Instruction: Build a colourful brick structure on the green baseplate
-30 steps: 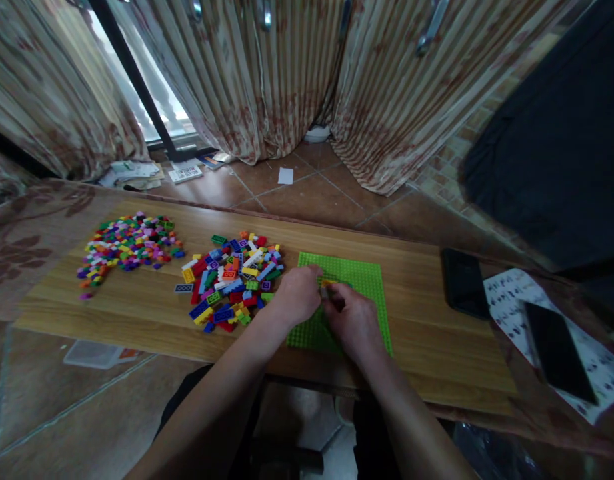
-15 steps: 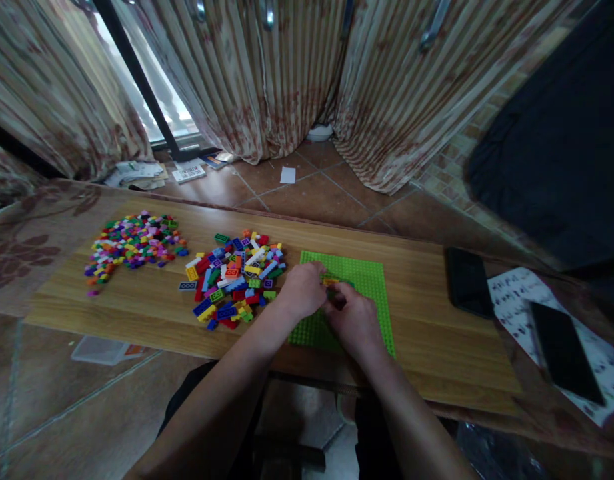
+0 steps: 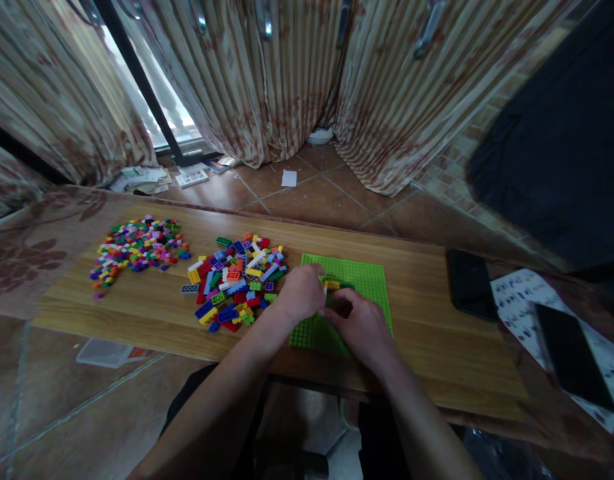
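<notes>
A light green studded baseplate (image 3: 369, 272) lies on the wooden board, and both hands are over its middle. My left hand (image 3: 303, 292) is closed, its fingers curled at the plate's left half; whatever they grip is hidden. My right hand (image 3: 363, 323) faces it from the right, thumb and forefinger bent together around something too small to name. Just beyond the fingertips, a yellow building brick (image 3: 331, 285) and a dark green brick (image 3: 347, 287) show on the plate. The hands cover part of these bricks.
Left of the plate a loose heap of larger bricks (image 3: 237, 283) spreads over the wooden board (image 3: 427, 347). Further left lies a pile of tiny bricks (image 3: 141, 243). A black phone (image 3: 471, 283), a printed sheet (image 3: 517, 290) and a dark tablet-like device (image 3: 574, 353) are at the right.
My right hand has shifted slightly right and down, and its fingers have drawn back a little. More of the yellow brick now shows. My left hand stays nearly in place.
</notes>
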A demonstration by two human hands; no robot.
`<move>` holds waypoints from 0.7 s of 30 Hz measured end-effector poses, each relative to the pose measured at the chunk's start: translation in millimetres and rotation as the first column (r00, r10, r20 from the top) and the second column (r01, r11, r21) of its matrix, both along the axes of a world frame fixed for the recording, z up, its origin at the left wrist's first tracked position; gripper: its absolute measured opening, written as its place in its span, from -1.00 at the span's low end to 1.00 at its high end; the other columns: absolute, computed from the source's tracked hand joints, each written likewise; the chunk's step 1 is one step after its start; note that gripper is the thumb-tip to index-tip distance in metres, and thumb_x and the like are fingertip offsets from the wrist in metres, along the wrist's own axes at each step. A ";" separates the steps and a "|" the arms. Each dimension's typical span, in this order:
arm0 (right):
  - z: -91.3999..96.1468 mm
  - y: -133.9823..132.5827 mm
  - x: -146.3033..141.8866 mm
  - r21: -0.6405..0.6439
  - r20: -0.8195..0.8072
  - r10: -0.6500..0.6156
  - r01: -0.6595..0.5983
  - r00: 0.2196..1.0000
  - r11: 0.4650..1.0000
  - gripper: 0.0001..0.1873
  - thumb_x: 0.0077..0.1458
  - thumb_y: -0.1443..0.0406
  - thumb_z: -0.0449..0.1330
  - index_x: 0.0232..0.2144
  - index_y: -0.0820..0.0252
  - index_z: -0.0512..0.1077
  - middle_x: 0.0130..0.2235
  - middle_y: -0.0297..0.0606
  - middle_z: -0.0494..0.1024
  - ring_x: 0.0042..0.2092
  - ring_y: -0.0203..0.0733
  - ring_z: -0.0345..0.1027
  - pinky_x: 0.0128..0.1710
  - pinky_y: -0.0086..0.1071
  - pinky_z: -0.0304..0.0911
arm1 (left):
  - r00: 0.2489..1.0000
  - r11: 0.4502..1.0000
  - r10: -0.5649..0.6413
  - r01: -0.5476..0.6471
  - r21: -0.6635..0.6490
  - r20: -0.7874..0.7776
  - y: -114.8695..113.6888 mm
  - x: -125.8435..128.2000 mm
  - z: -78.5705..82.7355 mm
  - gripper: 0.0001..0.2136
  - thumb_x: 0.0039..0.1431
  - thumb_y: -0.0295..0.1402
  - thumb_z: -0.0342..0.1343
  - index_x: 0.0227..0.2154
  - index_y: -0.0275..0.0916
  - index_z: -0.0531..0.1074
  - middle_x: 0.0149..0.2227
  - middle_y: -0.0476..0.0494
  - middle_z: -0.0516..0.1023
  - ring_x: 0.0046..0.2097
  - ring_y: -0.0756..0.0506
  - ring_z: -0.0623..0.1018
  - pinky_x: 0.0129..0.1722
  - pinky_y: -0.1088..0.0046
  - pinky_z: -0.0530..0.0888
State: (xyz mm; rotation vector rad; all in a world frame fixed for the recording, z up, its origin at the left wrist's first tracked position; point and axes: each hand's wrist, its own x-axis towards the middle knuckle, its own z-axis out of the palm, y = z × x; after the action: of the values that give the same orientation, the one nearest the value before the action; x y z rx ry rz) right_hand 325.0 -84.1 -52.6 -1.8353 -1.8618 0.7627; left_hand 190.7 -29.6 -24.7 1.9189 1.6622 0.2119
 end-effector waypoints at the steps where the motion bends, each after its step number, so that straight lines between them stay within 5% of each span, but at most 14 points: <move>1: -1.7 -0.7 -2.5 0.037 0.057 0.013 -0.015 0.998 0.999 -0.79 0.01 0.17 0.24 -0.31 0.16 0.45 -0.41 -0.30 0.51 -0.39 -0.20 0.36 -0.42 -0.37 0.10 | 1.000 1.000 -0.002 0.002 -0.003 -0.006 -0.1 0.2 0.3 -0.65 0.09 -0.54 0.02 -0.05 -0.32 0.47 -0.26 -0.24 0.62 -0.18 -0.12 0.59 -0.14 0.44 0.46; 6: -10.6 -2.2 -9.2 0.123 0.228 0.040 -0.070 0.973 0.990 -0.86 0.08 0.22 0.14 -0.38 0.17 0.43 -0.38 -0.23 0.50 -0.38 -0.16 0.36 -0.42 -0.35 0.07 | 1.000 1.000 -0.013 0.013 -0.013 0.005 -3.1 -0.7 -3.5 -0.67 0.10 -0.53 0.00 -0.08 -0.31 0.49 -0.25 -0.27 0.62 -0.17 -0.14 0.59 -0.17 0.43 0.48; 12: -10.9 -0.6 -2.4 0.068 0.132 -0.005 -0.005 0.991 0.998 -0.78 0.11 0.19 0.05 -0.41 0.11 0.46 -0.42 -0.27 0.54 -0.41 -0.15 0.40 -0.40 -0.34 0.11 | 1.000 0.993 0.006 -0.005 0.114 -0.009 -3.4 -20.0 -2.9 -0.69 0.13 -0.46 -0.02 -0.09 -0.26 0.49 -0.22 -0.25 0.61 -0.16 -0.14 0.59 -0.14 0.41 0.46; 17: -2.1 4.4 16.3 0.043 0.068 -0.094 0.091 0.993 0.995 -0.70 0.07 0.06 0.07 -0.38 0.09 0.48 -0.42 -0.27 0.57 -0.43 -0.15 0.42 -0.41 -0.35 0.16 | 0.994 0.979 0.099 -0.090 0.181 -0.040 11.6 -72.4 16.2 -0.79 0.10 -0.47 0.00 -0.38 -0.27 0.56 -0.38 -0.17 0.59 -0.30 -0.10 0.56 -0.27 0.46 0.42; 21: 1.3 12.7 44.2 0.061 0.151 -0.202 0.195 0.968 0.979 -0.65 0.03 0.02 0.06 -0.35 0.10 0.49 -0.41 -0.22 0.58 -0.42 -0.09 0.43 -0.43 -0.32 0.17 | 0.961 0.947 0.274 -0.264 0.185 -0.028 17.5 -129.5 27.3 -0.78 0.03 -0.48 0.05 -0.31 -0.27 0.58 -0.40 -0.09 0.59 -0.35 -0.04 0.51 -0.34 0.52 0.38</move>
State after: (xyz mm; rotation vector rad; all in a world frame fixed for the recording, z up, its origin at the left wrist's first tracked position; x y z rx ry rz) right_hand 369.2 -71.4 -51.3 -2.0665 -1.7358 0.5152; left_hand 61.2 -12.1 2.7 1.8310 2.0007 0.4346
